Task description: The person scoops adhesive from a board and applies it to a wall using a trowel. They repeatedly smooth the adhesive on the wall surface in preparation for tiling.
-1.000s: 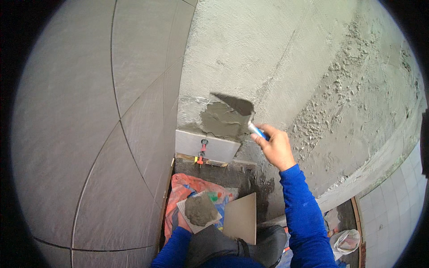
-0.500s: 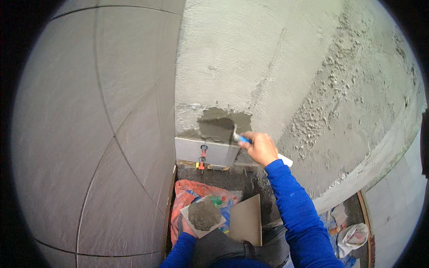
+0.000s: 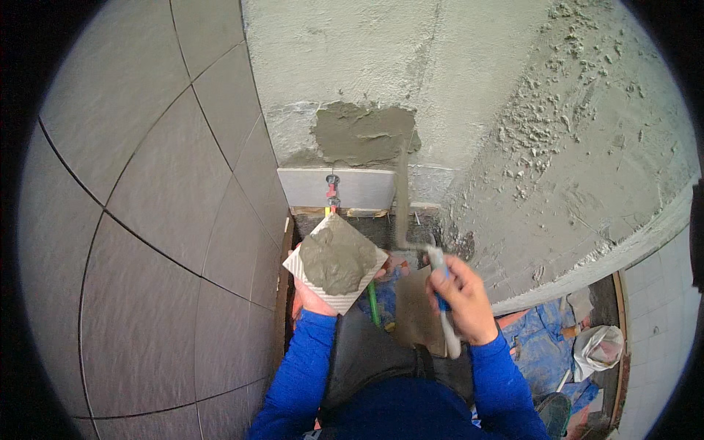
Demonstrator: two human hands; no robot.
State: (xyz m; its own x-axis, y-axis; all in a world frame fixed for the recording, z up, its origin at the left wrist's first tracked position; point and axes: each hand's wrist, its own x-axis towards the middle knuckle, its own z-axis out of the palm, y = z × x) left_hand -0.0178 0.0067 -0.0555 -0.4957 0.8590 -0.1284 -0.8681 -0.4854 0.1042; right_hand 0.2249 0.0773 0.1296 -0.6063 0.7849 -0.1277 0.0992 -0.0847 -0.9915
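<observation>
My left hand point(image 3: 317, 302) holds a square tile point(image 3: 342, 304) from beneath, its ribbed back facing up. A thick heap of wet mortar point(image 3: 336, 257) covers most of that tile. My right hand point(image 3: 471, 304) is wrapped round the blue and white handle of a trowel; the trowel blade point(image 3: 402, 202) is seen nearly edge-on, blurred, pointing toward the wall. Beyond the blade's tip, a rough patch of darker mortar point(image 3: 359, 136) lies on the wall. Below the patch sits a pale strip of tile point(image 3: 367, 189) with a red-marked pipe fitting point(image 3: 332, 192) in front of it.
Large dark grey tiles point(image 3: 154, 176) cover the wall at the left. Rough plaster point(image 3: 557, 198) spreads at the right. Another tile point(image 3: 414, 312) leans between my hands and legs. A white bag point(image 3: 598, 352) and blue sheeting point(image 3: 539, 341) lie at the lower right.
My right hand has drawn the trowel back from the wall, toward me. The left hand has raised the loaded tile. The mortar patch looks rougher, and the view has tilted down.
</observation>
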